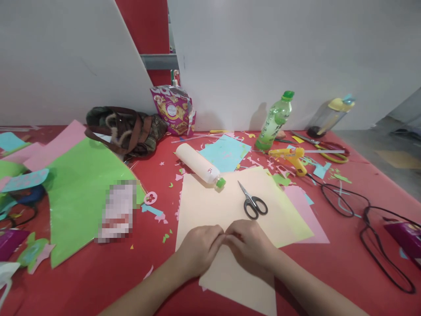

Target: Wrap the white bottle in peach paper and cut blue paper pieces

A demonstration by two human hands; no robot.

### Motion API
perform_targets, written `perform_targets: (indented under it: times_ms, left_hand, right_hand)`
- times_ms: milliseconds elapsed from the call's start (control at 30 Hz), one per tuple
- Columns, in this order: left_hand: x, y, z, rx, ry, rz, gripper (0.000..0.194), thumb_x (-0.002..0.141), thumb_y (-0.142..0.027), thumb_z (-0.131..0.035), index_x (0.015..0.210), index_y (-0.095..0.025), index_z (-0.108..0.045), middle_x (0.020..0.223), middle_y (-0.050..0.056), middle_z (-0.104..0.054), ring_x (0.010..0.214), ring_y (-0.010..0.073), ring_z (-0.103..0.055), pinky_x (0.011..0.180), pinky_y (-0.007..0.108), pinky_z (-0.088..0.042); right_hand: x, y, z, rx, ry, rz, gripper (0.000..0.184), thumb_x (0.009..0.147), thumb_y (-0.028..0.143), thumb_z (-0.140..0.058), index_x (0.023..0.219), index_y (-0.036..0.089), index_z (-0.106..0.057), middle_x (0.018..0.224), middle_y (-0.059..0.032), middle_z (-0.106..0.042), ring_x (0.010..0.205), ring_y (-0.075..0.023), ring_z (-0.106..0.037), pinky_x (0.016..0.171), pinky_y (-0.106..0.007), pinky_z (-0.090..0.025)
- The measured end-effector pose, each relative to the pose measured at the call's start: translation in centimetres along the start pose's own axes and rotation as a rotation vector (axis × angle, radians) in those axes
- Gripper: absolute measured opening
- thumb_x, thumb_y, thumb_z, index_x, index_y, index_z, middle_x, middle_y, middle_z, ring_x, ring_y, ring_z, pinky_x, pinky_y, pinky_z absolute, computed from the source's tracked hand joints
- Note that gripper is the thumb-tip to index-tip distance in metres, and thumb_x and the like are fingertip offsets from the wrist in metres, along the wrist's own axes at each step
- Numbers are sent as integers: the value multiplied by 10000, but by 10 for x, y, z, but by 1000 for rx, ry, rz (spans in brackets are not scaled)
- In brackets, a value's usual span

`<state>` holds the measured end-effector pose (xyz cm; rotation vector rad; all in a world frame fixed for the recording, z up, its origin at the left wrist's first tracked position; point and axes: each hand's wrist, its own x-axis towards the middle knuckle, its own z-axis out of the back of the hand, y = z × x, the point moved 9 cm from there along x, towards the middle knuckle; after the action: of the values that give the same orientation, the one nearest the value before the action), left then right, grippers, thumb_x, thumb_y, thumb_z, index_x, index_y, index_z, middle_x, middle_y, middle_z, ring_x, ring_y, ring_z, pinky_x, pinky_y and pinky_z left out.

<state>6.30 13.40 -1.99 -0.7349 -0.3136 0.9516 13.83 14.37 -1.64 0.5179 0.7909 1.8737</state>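
My left hand point(200, 245) and my right hand point(251, 243) meet at the fingertips, both closed in a pinch on the upper part of a cream paper sheet point(243, 285). Its lower part spreads toward me; the fingers hide the pinched part. Beneath lies a larger cream sheet point(204, 206), with pale yellow paper point(294, 224) and pink paper point(317, 230) showing at its right. Just beyond my right hand, black-handled scissors point(251, 202) lie with blades pointing away. A white bottle with a green cap point(199, 166) lies on its side at the sheet's far edge.
A yellow glue gun point(291, 157) trails a black cord point(365, 210) on the right. Behind stand a green drink bottle point(274, 120) and a purple snack bag point(174, 109). Large green paper point(79, 193) and a dark bag point(131, 129) lie left. Paper scraps litter the red table point(151, 171).
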Motion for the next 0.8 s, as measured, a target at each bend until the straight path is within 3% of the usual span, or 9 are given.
perform_targets:
  times_ms: [233,467,667,800]
  left_hand:
    - [-2,-5,-1,307,-88,-113,283,850,-219,-257,664,-186,-468,536,32,-548,480,164,-473,476,260,-283]
    - [1,4,20,311,-183,-9,234,819,-171,-292,645,-194,-447,513,7,-532,469,146,-474,473,238,-286]
    - [-2,21,47,317,-361,99,247,809,-164,-293,600,-193,-422,467,-23,-471,417,120,-425,437,220,-272]
    - [-5,18,57,366,-502,66,253,826,-164,-312,615,-171,-451,522,-1,-505,499,131,-466,493,231,-330]
  right_hand:
    - [-2,12,-4,-34,37,65,216,768,189,-452,596,174,-581,565,-18,-568,537,-111,-491,533,-221,-360]
    - [10,2,10,34,62,-18,151,712,138,-495,608,173,-598,604,-16,-606,554,-116,-526,532,-220,-390]
    - [12,-13,33,-16,-69,-40,163,719,128,-489,587,176,-570,623,-20,-621,581,-126,-547,533,-224,-416]
    - [9,-7,44,-70,-208,86,167,732,107,-473,607,168,-564,627,-32,-622,593,-131,-558,536,-227,-431]
